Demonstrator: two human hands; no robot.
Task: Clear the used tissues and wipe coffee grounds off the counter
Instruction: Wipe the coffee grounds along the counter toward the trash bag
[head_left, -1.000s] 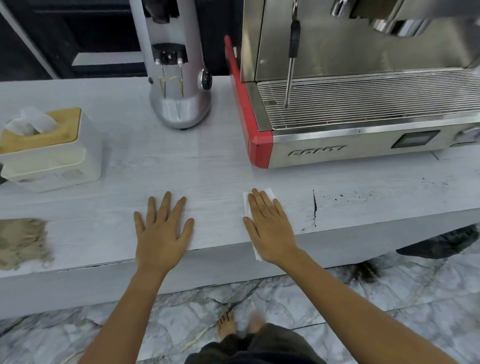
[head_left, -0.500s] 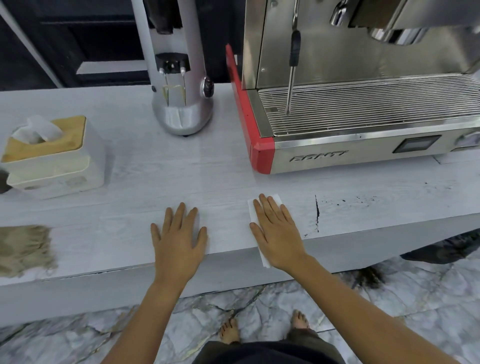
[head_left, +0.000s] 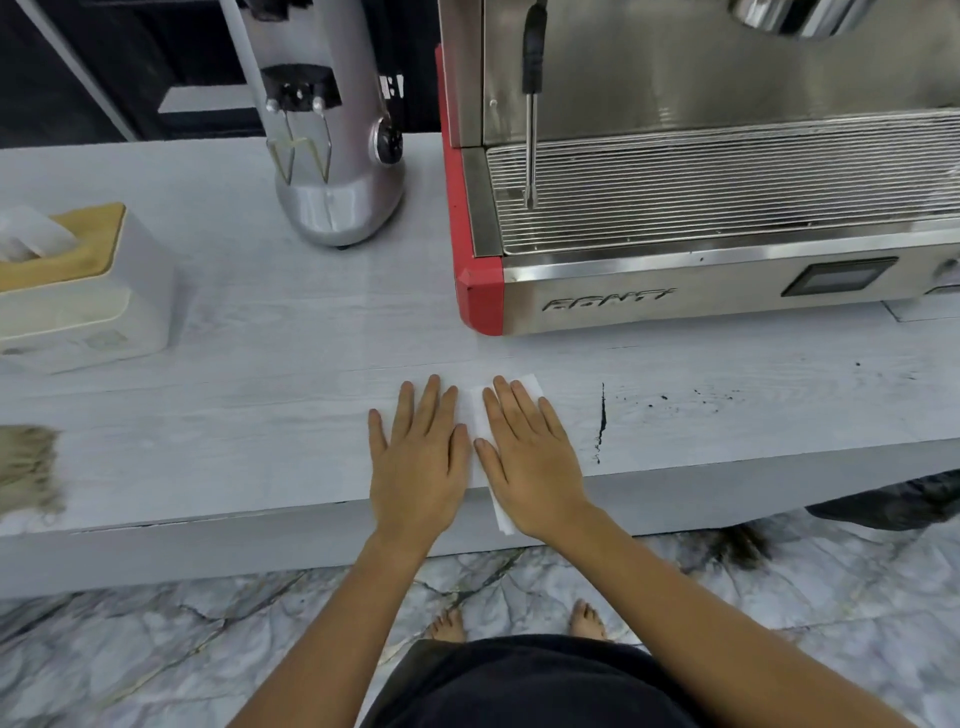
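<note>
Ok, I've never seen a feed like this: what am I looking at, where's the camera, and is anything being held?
The camera sits on the person's head, looking down at their own two bare hands on a pale counter. The left hand lies flat on the bare surface. The right hand presses flat on a white tissue; nothing is gripped. Dark coffee grounds streak the counter right of that hand. Behind are an espresso machine, a grinder and, far left, a tissue box.

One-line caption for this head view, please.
Right hand presses tissue flat beside left hand; coffee grounds lie rightward.
</note>
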